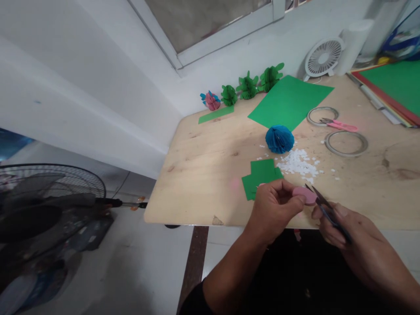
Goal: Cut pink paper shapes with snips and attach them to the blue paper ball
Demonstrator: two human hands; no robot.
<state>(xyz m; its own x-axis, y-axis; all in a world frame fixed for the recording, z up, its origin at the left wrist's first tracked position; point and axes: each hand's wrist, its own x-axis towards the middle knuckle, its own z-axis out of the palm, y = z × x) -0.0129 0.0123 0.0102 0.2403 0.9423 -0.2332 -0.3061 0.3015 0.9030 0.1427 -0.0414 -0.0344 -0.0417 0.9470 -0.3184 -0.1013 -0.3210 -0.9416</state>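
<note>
- At the near edge of the table [197,175], the left hand [274,205] pinches a pink paper piece [306,195] between thumb and fingertips. The fingers cover part of it, so its full outline is hard to make out.
- Just beside it, the right hand [348,236] is closed around dark snips [323,205]. The blades stand slightly apart at the pink edge, and whether they touch it cannot be told. The handles are hidden in the palm.
- Both forearms are cut off by the bottom of the frame.
- Beyond the left hand lies a stack of green squares [260,177], partly hidden by the knuckles and too overlapped to count.
- One heap of white scraps [298,164] lies just beside the squares, with one blue paper ball [279,138] behind it.
- Further back are one green sheet [290,101], one green strip [215,114] and two rings [346,143], with pink scissors [339,126] between the rings.
- Along the wall stand three green paper plants [247,86] and one pink-and-blue flower [210,100].
- Bare wood stretches from the squares to the table's left edge.
</note>
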